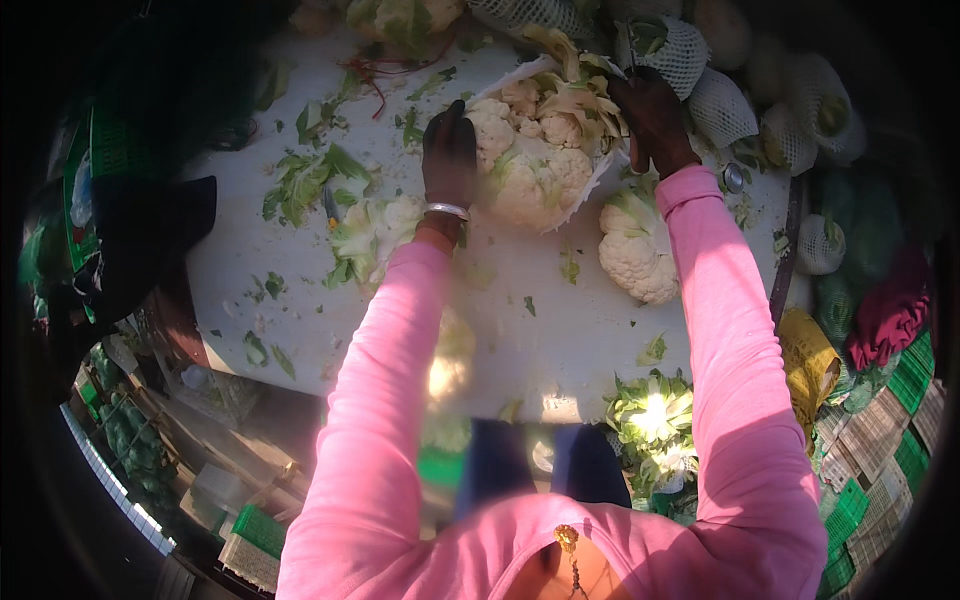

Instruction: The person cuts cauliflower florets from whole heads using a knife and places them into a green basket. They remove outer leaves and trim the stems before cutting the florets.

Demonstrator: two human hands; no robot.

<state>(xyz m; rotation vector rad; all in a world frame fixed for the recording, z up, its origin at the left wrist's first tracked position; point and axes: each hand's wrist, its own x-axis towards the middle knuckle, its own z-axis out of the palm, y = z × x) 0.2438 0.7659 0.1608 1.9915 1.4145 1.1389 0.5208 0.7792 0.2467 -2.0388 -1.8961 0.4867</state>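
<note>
In the upper middle of the table lies a large cauliflower (pixel 540 161) with yellowish leaves (pixel 581 94), partly wrapped in a white foam net (pixel 589 191). My left hand (pixel 450 154) rests against its left side, fingers pointing away from me. At the leaves on the right is my right hand (pixel 652 120), its fingers curled. A thin blade-like strip (pixel 631 49) rises from that hand; its lower end is hidden. Below the right wrist sits another cauliflower (pixel 637 244), partly behind the sleeve. A further leafy cauliflower (pixel 375 232) lies left of my left wrist.
Leaf scraps (pixel 307 184) litter the white table (pixel 510 322). A small tool with a yellow part (pixel 332 217) lies among them. Net-wrapped heads (pixel 720 105) crowd the upper right. Red string (pixel 371 75) lies at the back. Trimmed leaves (pixel 652 420) pile by the near edge.
</note>
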